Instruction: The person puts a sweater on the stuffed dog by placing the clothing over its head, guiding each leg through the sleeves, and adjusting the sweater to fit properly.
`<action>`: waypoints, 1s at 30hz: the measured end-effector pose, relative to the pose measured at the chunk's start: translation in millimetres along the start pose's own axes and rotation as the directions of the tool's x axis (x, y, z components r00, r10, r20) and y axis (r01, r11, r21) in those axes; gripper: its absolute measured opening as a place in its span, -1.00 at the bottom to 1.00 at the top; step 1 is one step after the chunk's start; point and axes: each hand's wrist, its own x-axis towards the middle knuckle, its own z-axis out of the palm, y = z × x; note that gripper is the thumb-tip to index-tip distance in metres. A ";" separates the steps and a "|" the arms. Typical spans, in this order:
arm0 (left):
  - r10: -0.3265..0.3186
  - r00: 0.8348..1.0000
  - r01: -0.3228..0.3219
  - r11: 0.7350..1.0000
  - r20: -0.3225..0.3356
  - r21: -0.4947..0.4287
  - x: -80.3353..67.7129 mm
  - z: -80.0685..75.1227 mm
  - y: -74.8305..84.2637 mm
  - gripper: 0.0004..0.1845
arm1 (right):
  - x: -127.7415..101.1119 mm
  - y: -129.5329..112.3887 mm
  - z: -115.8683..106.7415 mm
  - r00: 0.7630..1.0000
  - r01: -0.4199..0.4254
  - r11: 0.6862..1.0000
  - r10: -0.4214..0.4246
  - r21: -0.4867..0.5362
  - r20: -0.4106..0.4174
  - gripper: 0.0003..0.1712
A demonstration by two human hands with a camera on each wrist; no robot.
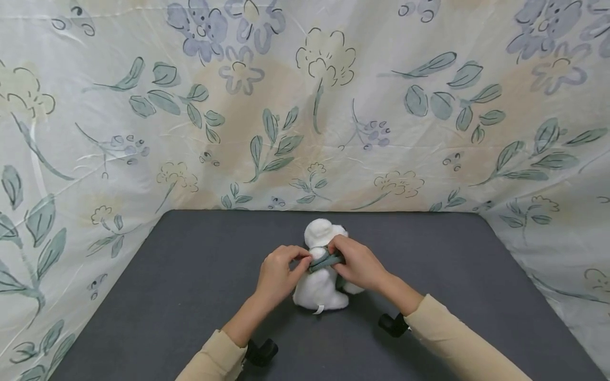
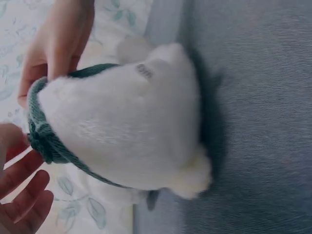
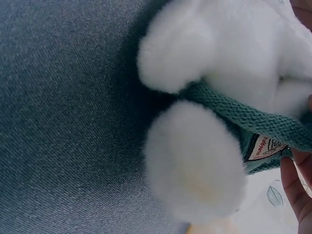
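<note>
A white plush toy point(image 1: 320, 290) sits on the dark table with its back toward me, a small white tag at its base. Round its neck runs a green knitted scarf point(image 1: 326, 261), gathered into a knot-like bunch in the left wrist view. My left hand point(image 1: 282, 271) pinches the scarf at the left side of the neck, its other fingers point(image 2: 36, 192) spread loosely. On the opposite side my right hand point(image 1: 358, 263) grips the scarf between thumb and fingers. A label patch point(image 3: 265, 147) shows on the scarf's hanging part, beside a rounded white foot point(image 3: 195, 163).
The dark grey tabletop point(image 1: 200, 275) stretches out round the toy. Behind it and along its sides hangs a floral cloth point(image 1: 271, 106). Black wrist mounts point(image 1: 261, 353) sit under both forearms.
</note>
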 end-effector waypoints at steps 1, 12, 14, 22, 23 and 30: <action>-0.002 1.000 0.002 1.000 -0.009 0.014 2.6 -0.5 1.2 -0.97 | -0.2 0.2 0.3 1.000 0.006 1.000 -0.006 0.004 -0.006 -0.67; 0.023 0.962 -0.040 0.998 0.270 0.058 29.2 -8.5 10.7 -0.83 | -1.3 2.3 4.5 0.999 0.014 0.997 -0.010 0.076 -0.043 -0.66; 0.006 0.947 -0.035 0.996 0.323 0.084 32.8 -10.2 12.6 -0.81 | -0.9 1.3 5.2 0.999 0.003 0.996 0.001 0.094 -0.049 -0.66; -0.050 0.925 -0.002 0.991 0.376 0.137 37.8 -9.9 14.8 -0.82 | 0.1 -1.8 6.4 0.999 -0.004 0.992 0.010 0.129 -0.047 -0.69; -0.054 0.930 0.003 0.990 0.363 0.139 37.4 -9.3 14.2 -0.83 | -0.2 -1.8 6.0 0.999 0.008 0.993 -0.002 0.117 -0.046 -0.70; -0.065 0.957 0.027 0.990 0.284 0.136 35.0 -6.2 5.4 -0.89 | -3.0 -3.2 0.1 0.987 0.149 0.988 -0.146 0.037 -0.067 -0.73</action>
